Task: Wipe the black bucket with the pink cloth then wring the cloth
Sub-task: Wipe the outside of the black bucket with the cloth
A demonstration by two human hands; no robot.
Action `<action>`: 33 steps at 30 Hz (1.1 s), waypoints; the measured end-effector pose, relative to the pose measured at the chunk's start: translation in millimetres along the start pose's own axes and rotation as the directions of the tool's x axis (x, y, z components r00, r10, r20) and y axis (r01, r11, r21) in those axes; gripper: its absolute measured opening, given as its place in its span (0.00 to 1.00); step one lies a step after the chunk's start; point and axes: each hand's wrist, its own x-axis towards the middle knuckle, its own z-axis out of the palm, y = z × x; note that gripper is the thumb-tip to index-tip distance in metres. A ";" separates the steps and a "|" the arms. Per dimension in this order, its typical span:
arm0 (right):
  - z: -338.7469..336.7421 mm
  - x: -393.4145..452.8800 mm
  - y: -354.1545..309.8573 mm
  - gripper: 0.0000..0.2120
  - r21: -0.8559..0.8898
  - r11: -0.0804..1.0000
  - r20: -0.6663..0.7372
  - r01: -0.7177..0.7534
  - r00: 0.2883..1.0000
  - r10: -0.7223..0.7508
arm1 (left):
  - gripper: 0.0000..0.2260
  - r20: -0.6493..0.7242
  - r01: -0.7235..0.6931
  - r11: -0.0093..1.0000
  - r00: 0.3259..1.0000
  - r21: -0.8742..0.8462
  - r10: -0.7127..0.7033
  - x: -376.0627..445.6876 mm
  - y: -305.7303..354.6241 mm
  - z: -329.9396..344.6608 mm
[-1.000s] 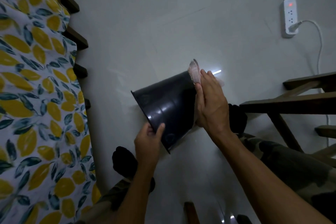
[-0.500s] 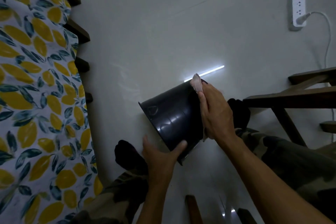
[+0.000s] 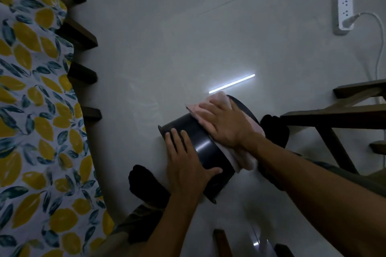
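Observation:
The black bucket (image 3: 205, 150) is held tilted on its side above the pale floor, between my knees. My left hand (image 3: 184, 165) grips its lower wall, fingers spread over the top and thumb around the near side. The pink cloth (image 3: 211, 106) is spread over the bucket's upper side near its base. My right hand (image 3: 227, 125) lies flat on the cloth and presses it against the bucket. Part of the cloth hangs out below my right wrist. The bucket's far rim is hidden behind the cloth and hand.
A bed with a lemon-print sheet (image 3: 31, 110) and dark wooden slats (image 3: 83, 73) runs along the left. A wooden frame (image 3: 338, 115) stands at the right. A white power strip (image 3: 344, 9) with a cable lies at top right. My feet in black socks (image 3: 146, 183) rest on the floor.
The bucket has turned and dropped lower. My right hand has slid the pink cloth from the bucket's base onto its side wall, spread flat. My left hand has shifted over the bucket's wall.

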 end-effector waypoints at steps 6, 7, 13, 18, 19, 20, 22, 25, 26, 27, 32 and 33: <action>-4.2 9.8 17.5 0.23 0.096 0.938 -0.164 -0.334 0.924 0.346 | 0.68 -0.027 0.009 0.999 1.000 -0.041 -0.010 -4.1 3.4 2.4; -4.5 8.9 22.5 0.23 0.168 0.893 -0.173 -0.418 0.879 0.444 | 0.68 -0.029 0.004 0.997 1.000 -0.073 -0.006 -5.8 3.4 1.6; -1.3 -5.5 37.1 0.25 0.444 0.617 -0.053 -0.650 0.668 0.742 | 0.69 0.110 -0.111 0.993 0.987 -0.036 0.115 39.2 -15.9 -26.7; -15.6 1.7 59.3 0.20 0.396 0.598 -0.079 -0.697 0.623 0.778 | 0.70 0.076 0.192 0.838 0.981 -0.511 -0.179 77.5 -22.2 -61.2; -19.0 3.5 61.8 0.18 0.361 0.642 -0.064 -0.677 0.669 0.741 | 0.66 0.099 0.271 0.708 0.956 -0.652 -0.275 81.4 -24.0 -59.8; -21.4 4.9 62.6 0.16 0.314 0.688 -0.043 -0.655 0.714 0.699 | 0.61 0.130 0.291 0.587 0.945 -0.755 -0.301 84.3 -25.9 -57.2; -22.0 4.4 60.8 0.14 0.257 0.741 -0.011 -0.621 0.764 0.645 | 0.40 0.179 0.285 0.427 0.946 -0.858 -0.272 86.0 -27.3 -56.3; -18.7 -4.6 54.4 0.17 0.289 0.731 -0.030 -0.618 0.757 0.653 | 0.22 0.171 0.242 0.367 0.962 -0.898 -0.215 78.8 -28.8 -59.1; -17.8 -9.5 51.8 0.19 0.323 0.711 -0.032 -0.624 0.744 0.667 | 0.20 0.143 0.208 0.368 0.970 -0.906 -0.196 73.0 -28.8 -61.0; -18.4 -15.0 48.3 0.20 0.360 0.689 -0.032 -0.628 0.730 0.682 | 0.18 0.105 0.165 0.368 0.979 -0.915 -0.176 66.4 -27.4 -64.0; -26.9 -40.5 33.4 0.16 0.324 0.689 0.046 -0.648 0.739 0.673 | 0.16 -0.088 -0.055 0.567 0.996 -0.822 -0.031 26.3 -8.9 -71.1; -33.6 -43.9 30.5 0.15 0.315 0.686 0.059 -0.656 0.735 0.676 | 0.15 -0.127 -0.104 0.629 0.992 -0.770 0.008 19.3 -5.9 -69.4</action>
